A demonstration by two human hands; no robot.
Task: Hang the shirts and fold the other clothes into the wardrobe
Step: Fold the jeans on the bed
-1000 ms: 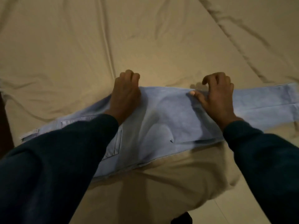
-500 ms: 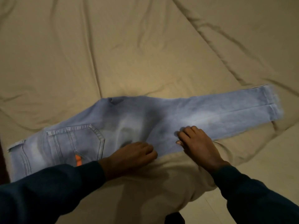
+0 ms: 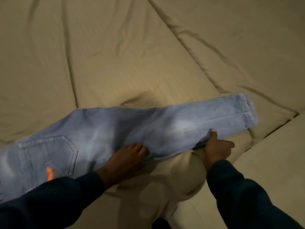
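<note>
Though illegible, orange tag (image 3: 49, 174) on jeans (image 3: 115, 129)

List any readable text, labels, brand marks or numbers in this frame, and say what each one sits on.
None can be read.
The jeans carry a small orange tag at the back pocket; it is blurred, and any lettering on it cannot be made out.
The beige bedsheet, the dark sleeves, the left hand and the right hand show no print.
</note>
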